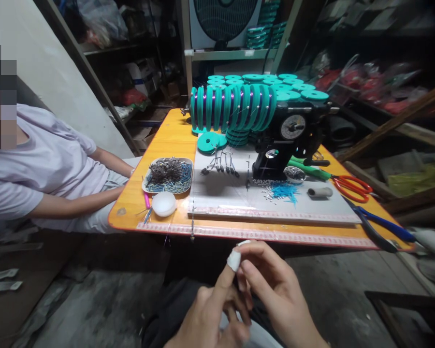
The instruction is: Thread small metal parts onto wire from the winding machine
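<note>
My left hand [213, 309] is held above my lap, in front of the table edge. Its index finger points up and has white tape [234, 261] wrapped round the tip, while the other fingers are bent and partly hidden. My right hand [281, 285] meets it from the right, index finger and thumb closed at the taped fingertip. Another bit of white shows just behind the right index finger. Both hands are below the table [130, 212] and apart from everything on it.
A black hand-cranked machine [271, 159] carries a row of teal spools [235, 108]. On the table are a tray of small metal parts [168, 176], a white bowl [164, 204], red-handled scissors [353, 187] and blue-handled pliers [384, 224]. A person [58, 169] sits at the left.
</note>
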Tool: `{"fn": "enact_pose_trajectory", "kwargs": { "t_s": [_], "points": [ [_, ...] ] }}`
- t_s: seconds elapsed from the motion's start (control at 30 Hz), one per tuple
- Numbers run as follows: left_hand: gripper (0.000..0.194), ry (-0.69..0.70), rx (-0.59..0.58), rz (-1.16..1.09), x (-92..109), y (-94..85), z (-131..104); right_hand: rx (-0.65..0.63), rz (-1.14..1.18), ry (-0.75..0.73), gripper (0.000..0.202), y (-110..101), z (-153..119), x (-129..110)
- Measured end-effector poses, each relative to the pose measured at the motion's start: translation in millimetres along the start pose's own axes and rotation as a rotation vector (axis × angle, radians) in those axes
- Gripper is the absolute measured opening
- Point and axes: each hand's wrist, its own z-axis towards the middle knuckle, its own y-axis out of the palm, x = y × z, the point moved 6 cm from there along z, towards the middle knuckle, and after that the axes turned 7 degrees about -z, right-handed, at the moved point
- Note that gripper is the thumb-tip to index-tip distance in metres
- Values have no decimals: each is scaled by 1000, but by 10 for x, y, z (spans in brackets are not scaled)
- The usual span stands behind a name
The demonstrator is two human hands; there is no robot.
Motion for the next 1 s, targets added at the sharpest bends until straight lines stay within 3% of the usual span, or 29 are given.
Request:
{"fn": "enact_pose_trajectory", "kwargs": {
  "t_s": [0.13, 0.27, 0.57, 0.7, 0.87, 1.0],
  "points": [
    [68, 117, 42, 500, 279, -61, 142, -61, 58, -9, 24, 10, -26, 44],
    [65, 132, 8, 682, 353, -34, 181, -61, 55, -51, 23, -26, 2, 24],
    [49, 254, -35, 621, 435, 28, 183, -164, 104, -194, 27, -7, -15, -121],
    [55, 246, -71, 603, 416, 59, 188, -178, 143, -171, 27, 5, -39, -57],
    [63, 243, -5, 501, 369, 60, 168, -226, 134, -97, 44, 25, -9, 23],
    [61, 182, -28, 330, 255, 83, 119, -213, 78, -122, 30, 3, 20, -36]
  ]
}}
